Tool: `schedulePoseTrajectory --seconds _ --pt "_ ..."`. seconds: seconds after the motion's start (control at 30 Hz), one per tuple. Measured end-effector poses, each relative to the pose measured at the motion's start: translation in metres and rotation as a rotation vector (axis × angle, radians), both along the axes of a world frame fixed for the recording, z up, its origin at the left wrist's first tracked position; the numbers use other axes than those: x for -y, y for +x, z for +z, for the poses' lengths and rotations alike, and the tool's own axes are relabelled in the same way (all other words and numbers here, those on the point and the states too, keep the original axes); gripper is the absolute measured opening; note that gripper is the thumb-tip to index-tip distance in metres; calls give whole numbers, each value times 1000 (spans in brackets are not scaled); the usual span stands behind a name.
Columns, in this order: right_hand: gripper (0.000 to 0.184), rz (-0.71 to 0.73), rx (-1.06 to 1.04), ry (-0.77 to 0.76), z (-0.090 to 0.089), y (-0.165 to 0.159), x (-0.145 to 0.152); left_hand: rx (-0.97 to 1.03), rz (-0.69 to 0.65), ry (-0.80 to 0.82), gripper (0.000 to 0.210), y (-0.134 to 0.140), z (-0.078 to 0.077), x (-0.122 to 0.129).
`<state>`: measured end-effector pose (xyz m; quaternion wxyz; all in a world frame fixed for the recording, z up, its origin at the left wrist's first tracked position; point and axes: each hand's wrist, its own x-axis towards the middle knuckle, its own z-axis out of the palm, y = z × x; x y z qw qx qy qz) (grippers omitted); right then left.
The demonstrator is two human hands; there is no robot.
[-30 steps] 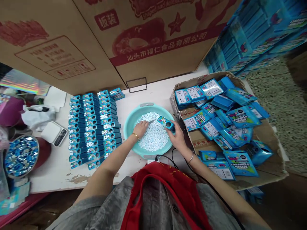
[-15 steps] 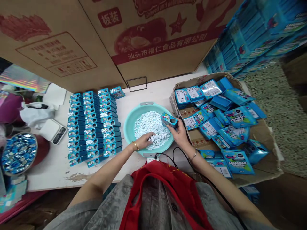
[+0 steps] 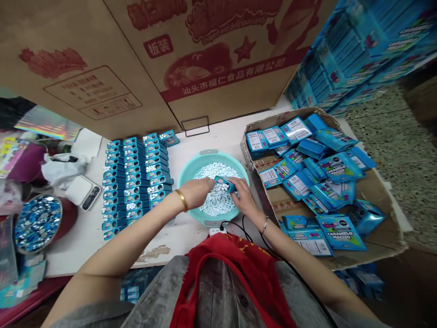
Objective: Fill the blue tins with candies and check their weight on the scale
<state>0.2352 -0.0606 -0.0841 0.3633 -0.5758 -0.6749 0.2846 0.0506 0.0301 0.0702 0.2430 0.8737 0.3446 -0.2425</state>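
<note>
Over the turquoise basin (image 3: 182, 175), my right hand (image 3: 243, 197) grips a small blue candy box (image 3: 225, 183) by its right end. The box is tilted, and white pieces show at its opening. My left hand (image 3: 198, 191) is closed at the box's left end, its fingertips bunched together; what they hold is hidden. Small white candies (image 3: 218, 202) fill the bottom of the basin below both hands. To the left, several rows of upright blue boxes (image 3: 134, 182) stand with round openings on top, some showing white candies.
A cardboard tray (image 3: 283, 202) of blue candy packs stands at the right. Large brown cartons (image 3: 218, 102) rise behind the basin. A white scale (image 3: 83, 191) and a tub of shiny blue wrapped pieces (image 3: 39, 223) are at the left. A black cable (image 3: 244, 225) runs by my right arm.
My left hand has risen from the candies to the box. My right hand has brought the box left and lower over the basin. The view has shifted slightly.
</note>
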Motion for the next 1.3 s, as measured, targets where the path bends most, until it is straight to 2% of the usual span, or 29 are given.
schedulePoseTrajectory --seconds 0.07,0.17,0.23,0.27,0.3,0.37,0.4,0.47,0.57,0.63,0.73,0.9,1.03,1.17,1.3 --pt "49 11 -8 -4 -2 -4 2 -108 -29 88 38 19 18 9" --pt "47 8 -39 -11 -5 -6 3 -142 -60 190 37 34 40 21" --pt "47 -4 -60 -15 -6 -5 2 -134 -71 204 35 31 43 20" --pt "47 -15 -66 -16 -6 -3 2 -120 -54 217 33 25 38 16" --pt "47 -28 -70 -14 -6 -1 0 -99 -19 240 32 17 29 9" --pt "46 -58 -78 -6 -5 4 -2 -44 94 304 33 -1 -5 -7" --pt "45 -75 -84 1 -4 6 -4 -13 144 330 34 -9 -27 -15" --pt "42 -111 -100 9 -3 11 -7 -1 212 282 36 -20 -77 -27" --pt "37 -163 -116 9 -3 14 -10 26 202 202 36 -22 -144 -28" --pt "36 -196 -125 0 -3 15 -12 68 172 143 34 -16 -173 -17" --pt "37 -249 -143 -23 -1 16 -12 155 122 39 33 -9 -193 8" --pt "38 -266 -169 -67 2 17 -12 287 97 -132 45 -4 -199 43" --pt "40 -273 -229 -81 1 19 -13 379 133 -237 54 -7 -194 52" --pt "41 -252 -270 -86 0 24 -13 454 176 -291 45 -21 -171 48" --pt "40 -233 -196 -49 0 26 -11 580 215 -311 35 -41 -129 35"
